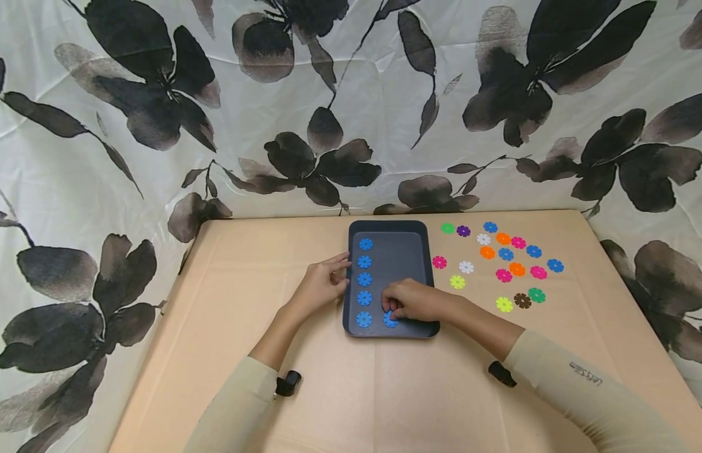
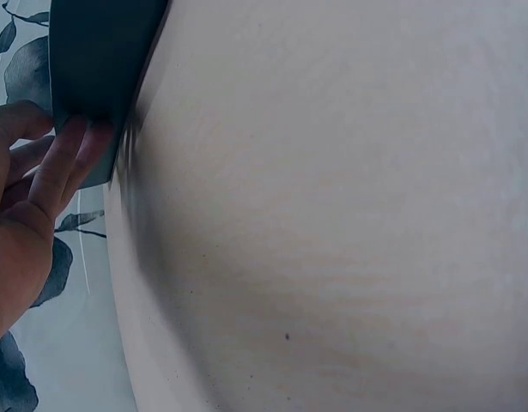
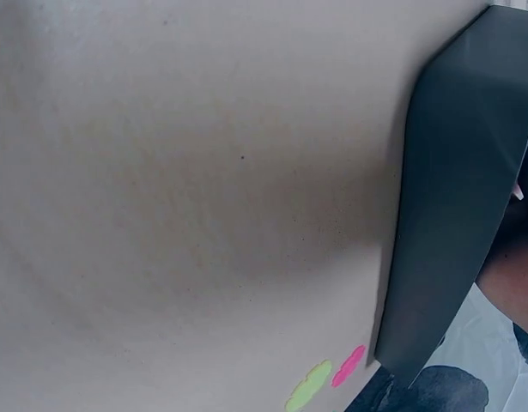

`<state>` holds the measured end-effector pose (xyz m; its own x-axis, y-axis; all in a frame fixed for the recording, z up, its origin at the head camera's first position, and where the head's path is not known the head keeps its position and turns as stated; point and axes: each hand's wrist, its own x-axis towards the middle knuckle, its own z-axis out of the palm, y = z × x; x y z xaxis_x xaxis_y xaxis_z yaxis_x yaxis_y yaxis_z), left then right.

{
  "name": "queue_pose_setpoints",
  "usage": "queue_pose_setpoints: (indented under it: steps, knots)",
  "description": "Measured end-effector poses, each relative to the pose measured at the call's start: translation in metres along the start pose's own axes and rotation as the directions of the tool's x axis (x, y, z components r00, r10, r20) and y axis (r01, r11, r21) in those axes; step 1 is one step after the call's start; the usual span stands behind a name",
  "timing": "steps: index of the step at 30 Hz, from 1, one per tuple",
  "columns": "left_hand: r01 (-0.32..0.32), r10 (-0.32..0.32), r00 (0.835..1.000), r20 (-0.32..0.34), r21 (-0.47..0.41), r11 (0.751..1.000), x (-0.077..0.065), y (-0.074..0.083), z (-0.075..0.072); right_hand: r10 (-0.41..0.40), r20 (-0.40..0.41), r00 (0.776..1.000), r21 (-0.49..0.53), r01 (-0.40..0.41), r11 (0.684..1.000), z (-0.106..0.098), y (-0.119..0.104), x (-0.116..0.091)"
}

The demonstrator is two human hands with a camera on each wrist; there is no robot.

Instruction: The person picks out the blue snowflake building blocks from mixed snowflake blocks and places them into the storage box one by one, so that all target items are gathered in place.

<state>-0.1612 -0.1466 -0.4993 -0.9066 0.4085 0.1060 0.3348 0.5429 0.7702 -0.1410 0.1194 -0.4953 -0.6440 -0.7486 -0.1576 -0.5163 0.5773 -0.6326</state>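
A dark grey rectangular tray holds a column of several blue flower-shaped discs along its left side. At its lower middle, my right hand curls its fingers and pinches another blue flower-shaped disc, beside the lowest disc of the column. That disc is partly covered by the fingertips. My left hand touches the tray's left edge; in the left wrist view its fairly straight fingers lie against the outer wall. The right wrist view shows the tray's wall hiding most of the right hand.
Right of the tray, several loose flower discs lie scattered on the tan table: pink, orange, white, brown and other colours. A floral cloth hangs behind the table's far edge.
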Motion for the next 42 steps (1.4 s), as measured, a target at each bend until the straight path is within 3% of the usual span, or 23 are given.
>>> queue_pose_setpoints:
  steps: [16,27,32,42]
  knots:
    - [-0.01,0.01,1.0,-0.009,0.017,1.0,0.001,0.0,0.0,0.002,-0.004,1.0,0.021,-0.001,1.0,-0.004,0.002,-0.004]
    - [-0.009,0.009,1.0,-0.007,0.011,1.0,0.001,0.0,0.0,0.067,-0.168,0.984,0.039,-0.061,0.997,-0.033,0.002,-0.028]
    - [-0.009,0.009,1.0,-0.005,0.005,1.0,0.001,0.001,0.0,0.095,-0.292,0.952,0.019,-0.093,0.995,-0.051,0.005,-0.047]
    - [-0.004,0.004,1.0,-0.001,0.016,1.0,0.0,0.001,0.001,0.253,-0.471,0.845,0.069,-0.251,0.966,-0.08,0.038,-0.099]
